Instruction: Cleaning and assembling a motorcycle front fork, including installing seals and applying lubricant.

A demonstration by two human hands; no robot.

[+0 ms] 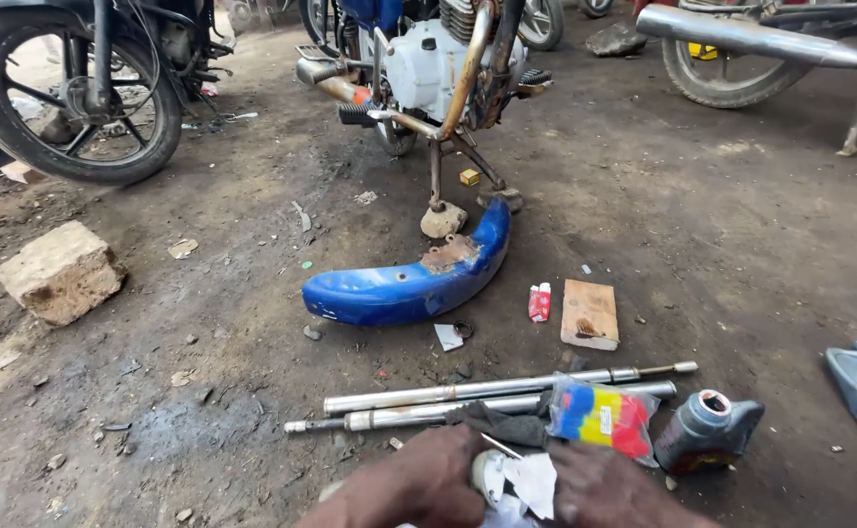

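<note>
Both hands, left point(404, 484) and right point(609, 489), curl closed around torn white packaging point(517, 484) beside fork tubes point(487, 396).

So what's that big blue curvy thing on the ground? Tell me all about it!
It is a blue mudguard off a motorbike, curved like a banana, and it looks like painted metal. It lies on the dirt with its hollow side up. A rusty bracket with holes sits near its middle, and the paint is scuffed and dusty. Its raised end reaches the stone under the motorbike stand. No hands touch it.
</note>
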